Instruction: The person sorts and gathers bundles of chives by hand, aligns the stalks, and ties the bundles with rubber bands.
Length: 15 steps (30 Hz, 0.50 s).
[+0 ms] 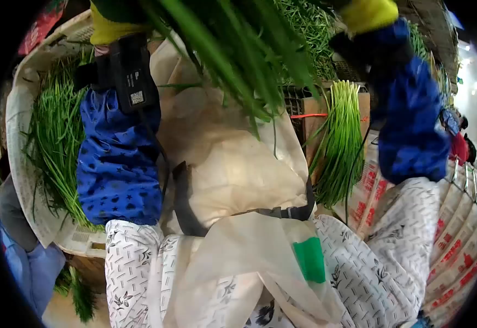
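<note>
At the upper left, my left hand (115,24) wears a yellow and dark green glove, its fingers cut off by the frame's top edge. A loose bunch of garlic chives (238,49), smeared by motion, hangs beside that glove with the leaf tips pointing down over my lap; my left hand appears closed on its upper end. My right hand (369,13), in a yellow glove, is blurred at the upper right, and its fingers are hidden. Below it, a neat bundle of garlic chives (341,142) lies on a wooden board (312,134), pale stem ends up.
A white plastic basket (22,126) on the left holds more long chives (58,142). Greens (309,33) are heaped behind. A red tie (308,115) lies at the board. A beige apron (233,164) covers my lap. Red-printed white sacking (451,235) lies at right.
</note>
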Tool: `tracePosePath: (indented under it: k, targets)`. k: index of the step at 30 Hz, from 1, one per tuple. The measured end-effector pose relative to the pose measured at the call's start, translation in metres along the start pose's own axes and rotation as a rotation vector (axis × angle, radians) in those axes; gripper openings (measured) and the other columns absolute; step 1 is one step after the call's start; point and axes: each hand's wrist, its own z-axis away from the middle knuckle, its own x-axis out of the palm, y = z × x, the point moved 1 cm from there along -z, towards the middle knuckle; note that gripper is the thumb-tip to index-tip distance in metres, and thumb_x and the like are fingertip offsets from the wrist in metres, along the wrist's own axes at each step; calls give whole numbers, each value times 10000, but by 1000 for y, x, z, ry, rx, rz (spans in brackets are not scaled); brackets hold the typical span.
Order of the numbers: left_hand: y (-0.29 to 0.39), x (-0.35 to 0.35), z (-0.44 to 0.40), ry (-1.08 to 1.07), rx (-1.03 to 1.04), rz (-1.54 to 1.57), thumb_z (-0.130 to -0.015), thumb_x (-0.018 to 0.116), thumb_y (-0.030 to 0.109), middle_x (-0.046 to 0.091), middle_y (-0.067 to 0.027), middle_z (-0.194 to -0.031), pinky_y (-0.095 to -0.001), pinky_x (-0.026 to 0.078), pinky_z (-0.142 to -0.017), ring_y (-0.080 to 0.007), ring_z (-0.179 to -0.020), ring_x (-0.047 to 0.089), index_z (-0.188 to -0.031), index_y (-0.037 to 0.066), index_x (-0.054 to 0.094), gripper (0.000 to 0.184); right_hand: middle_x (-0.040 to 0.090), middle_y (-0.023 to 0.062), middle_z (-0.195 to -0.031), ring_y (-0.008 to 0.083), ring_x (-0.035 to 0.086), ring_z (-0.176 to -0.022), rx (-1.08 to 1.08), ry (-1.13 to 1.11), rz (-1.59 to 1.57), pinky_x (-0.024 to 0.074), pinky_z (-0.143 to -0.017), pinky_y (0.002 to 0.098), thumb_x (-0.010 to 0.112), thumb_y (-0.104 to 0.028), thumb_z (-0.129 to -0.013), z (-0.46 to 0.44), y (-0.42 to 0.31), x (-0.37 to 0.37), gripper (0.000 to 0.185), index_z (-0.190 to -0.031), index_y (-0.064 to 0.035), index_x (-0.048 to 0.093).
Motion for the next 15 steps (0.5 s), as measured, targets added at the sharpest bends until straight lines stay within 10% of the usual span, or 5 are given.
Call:
tracePosePath:
  k: [8, 11, 12, 15]
  targets:
    - [2, -26, 5, 72, -5, -1, -950, 506, 345, 665, -90, -1065, -356, 534, -818, -231, -912, 640, -1135, 63, 615, 354, 540, 184, -1197, 251, 607, -973, -390, 324, 217, 500, -840, 354, 837, -244, -651, -7, 20, 83, 1133, -1465, 2, 88]
    - [-19, -127, 24, 136, 130, -343, -1004, 413, 264, 547, -93, -1282, -341, 469, -969, -225, -1112, 558, -1326, 42, 454, 393, 476, 203, -1336, 346, 528, -1175, 192, 110, 69, 444, -965, 359, 873, -187, -585, 16, 38, 76, 1224, -1462, -10, 37]
    - [-19, -110, 19, 102, -7, 175, -999, 426, 265, 578, -92, -1237, -338, 477, -959, -216, -1077, 579, -1282, 56, 511, 362, 480, 206, -1332, 349, 535, -1172, 213, 100, 10, 448, -956, 361, 862, -195, -596, 20, 41, 80, 1226, -1466, -15, 17]
    - [-33, -63, 19, -68, -87, 187, -992, 444, 279, 594, -81, -1215, -346, 497, -931, -212, -1060, 591, -1262, 70, 538, 353, 550, 239, -1246, 365, 588, -1097, 129, 58, 115, 466, -921, 366, 840, -266, -659, 35, 52, 76, 1273, -1459, -16, -118]
